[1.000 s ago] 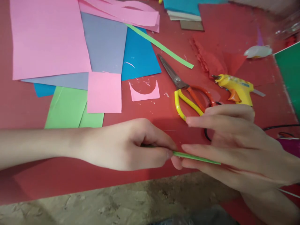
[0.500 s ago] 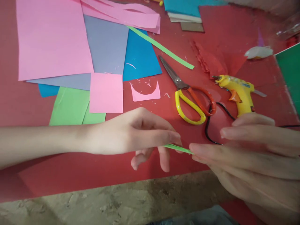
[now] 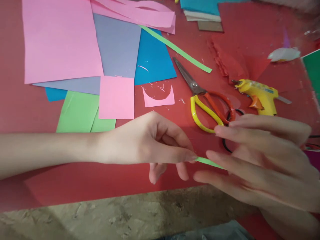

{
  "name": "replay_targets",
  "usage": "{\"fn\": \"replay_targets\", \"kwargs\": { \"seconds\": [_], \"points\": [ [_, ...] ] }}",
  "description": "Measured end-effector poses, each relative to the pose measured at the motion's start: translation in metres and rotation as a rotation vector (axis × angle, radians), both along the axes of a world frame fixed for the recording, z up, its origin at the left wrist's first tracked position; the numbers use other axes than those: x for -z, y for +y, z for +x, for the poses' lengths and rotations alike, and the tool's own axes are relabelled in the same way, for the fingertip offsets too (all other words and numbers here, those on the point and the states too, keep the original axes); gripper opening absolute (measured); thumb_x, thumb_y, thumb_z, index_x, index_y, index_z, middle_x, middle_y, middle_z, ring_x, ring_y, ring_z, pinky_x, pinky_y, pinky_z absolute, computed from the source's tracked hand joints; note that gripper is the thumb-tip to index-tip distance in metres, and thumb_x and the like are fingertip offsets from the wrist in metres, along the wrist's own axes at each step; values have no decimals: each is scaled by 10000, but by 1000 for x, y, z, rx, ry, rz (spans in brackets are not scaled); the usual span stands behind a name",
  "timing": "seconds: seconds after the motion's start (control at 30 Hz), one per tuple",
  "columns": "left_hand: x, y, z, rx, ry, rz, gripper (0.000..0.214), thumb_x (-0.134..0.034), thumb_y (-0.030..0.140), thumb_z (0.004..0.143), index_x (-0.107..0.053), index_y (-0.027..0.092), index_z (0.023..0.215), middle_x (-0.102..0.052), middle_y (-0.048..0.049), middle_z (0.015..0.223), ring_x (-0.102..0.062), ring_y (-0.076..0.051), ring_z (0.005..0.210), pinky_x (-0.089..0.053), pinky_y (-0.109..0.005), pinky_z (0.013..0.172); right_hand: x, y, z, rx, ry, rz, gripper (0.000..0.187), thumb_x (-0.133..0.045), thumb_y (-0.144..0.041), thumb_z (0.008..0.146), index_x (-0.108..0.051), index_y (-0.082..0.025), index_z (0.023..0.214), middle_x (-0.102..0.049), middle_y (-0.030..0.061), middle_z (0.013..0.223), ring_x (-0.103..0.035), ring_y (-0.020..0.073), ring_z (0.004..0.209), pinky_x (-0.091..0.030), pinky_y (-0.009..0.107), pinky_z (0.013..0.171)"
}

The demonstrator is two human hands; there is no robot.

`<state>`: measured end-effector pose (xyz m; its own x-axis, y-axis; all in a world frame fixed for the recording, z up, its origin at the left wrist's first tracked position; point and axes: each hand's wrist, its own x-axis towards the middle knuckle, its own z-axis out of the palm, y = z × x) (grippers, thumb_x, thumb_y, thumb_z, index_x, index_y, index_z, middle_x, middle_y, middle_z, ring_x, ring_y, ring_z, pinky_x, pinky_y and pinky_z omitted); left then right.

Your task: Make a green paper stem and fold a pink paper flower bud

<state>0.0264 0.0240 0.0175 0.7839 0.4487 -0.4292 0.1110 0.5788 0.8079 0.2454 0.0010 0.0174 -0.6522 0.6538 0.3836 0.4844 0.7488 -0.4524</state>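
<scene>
My left hand (image 3: 147, 143) reaches in from the left, thumb and index finger pinched on the near end of a narrow green paper strip (image 3: 210, 162). From there the strip runs right, its far end hidden behind the fingers of my right hand (image 3: 262, 163). That right hand is slightly blurred, its fingers spread apart around the strip without gripping it. Beyond it lie scissors (image 3: 193, 87) with one yellow and one red handle. A yellow glue gun (image 3: 260, 93) rests on its side close to my right fingertips.
On the red table (image 3: 87, 186) lie pink paper (image 3: 62, 40), a pink square (image 3: 116, 97), grey-blue paper (image 3: 117, 43), blue paper (image 3: 155, 60) and green paper (image 3: 77, 111). Another green strip (image 3: 180, 51) lies near a pink offcut (image 3: 158, 100). A black cord (image 3: 225, 145) curls below the scissors.
My right fingers have parted from their pinch on the green strip. My left pinch has shifted slightly right along with the strip. The whole view has moved a little.
</scene>
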Motion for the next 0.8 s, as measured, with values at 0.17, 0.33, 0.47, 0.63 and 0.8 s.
{"fn": "replay_targets", "kwargs": {
  "seconds": [0.17,0.33,0.47,0.63,0.8],
  "points": [
    [0,-1,0,-13,22,43,117,-568,225,823,-614,133,767,-676,28,684,-508,0,378,-404,-88,395,2,8,-6,-39,232,-269,266,-432,-396,939,-556,-177,853,-564,32,794,-521,126,779,-427,345,759],
    [4,-1,-1,-7,89,206,124,-563,218,812,-648,143,762,-636,59,619,-495,17,376,-345,-55,367,-1,6,-12,-79,211,-662,293,-433,-251,934,-515,-159,668,-528,-15,609,-498,72,609,-412,248,575],
    [4,-2,-1,-16,145,313,115,-565,193,778,-662,133,765,-637,51,627,-495,7,391,-378,-63,383,-5,5,-18,-58,124,-628,269,-489,-152,877,-515,-155,609,-525,-25,572,-501,56,573,-417,212,551],
    [0,-5,0,-49,183,468,143,-561,188,783,-681,111,771,-593,39,573,-471,-11,467,-367,-73,407,-4,4,-21,-35,132,-566,257,-473,-110,865,-503,-152,613,-510,-24,563,-482,51,561,-414,202,529],
    [-1,-6,0,9,130,468,187,-517,182,843,-677,104,787,-680,8,670,-599,-35,550,-458,-74,487,-2,-1,-19,-58,139,-512,189,-489,-83,836,-491,-165,665,-522,-24,597,-495,68,602,-437,228,564]
  ]
}}
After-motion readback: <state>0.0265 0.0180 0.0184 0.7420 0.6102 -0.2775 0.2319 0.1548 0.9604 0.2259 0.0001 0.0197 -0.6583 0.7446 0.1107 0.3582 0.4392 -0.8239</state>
